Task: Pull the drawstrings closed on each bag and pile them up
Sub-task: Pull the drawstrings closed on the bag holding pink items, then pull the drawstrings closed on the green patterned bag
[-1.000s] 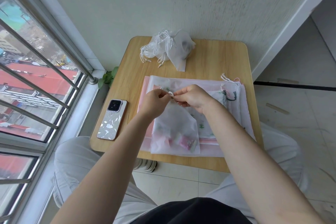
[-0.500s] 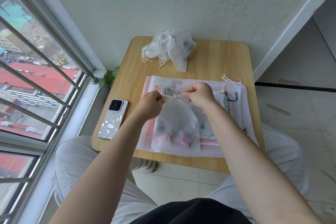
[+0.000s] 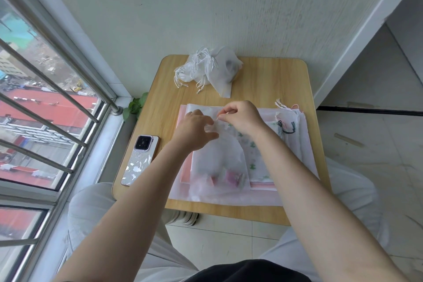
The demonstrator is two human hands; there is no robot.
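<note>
A small translucent white bag lies on a stack of flat bags in the middle of the wooden desk, its gathered neck pointing away from the person and pink items showing through its near end. The right hand is at the bag's neck with thumb and forefinger pinched together on what seems to be a thin white drawstring, though blur makes the cord hard to pick out. The left hand sits just left of the neck, its fingers loosely spread and resting against the gathered fabric; whether they grip anything I cannot tell. Beyond the bag, at the desk's far edge, sits a pile of cinched white bags with cords trailing. Left of the bag, near the desk's left edge, lies a phone face down
</note>
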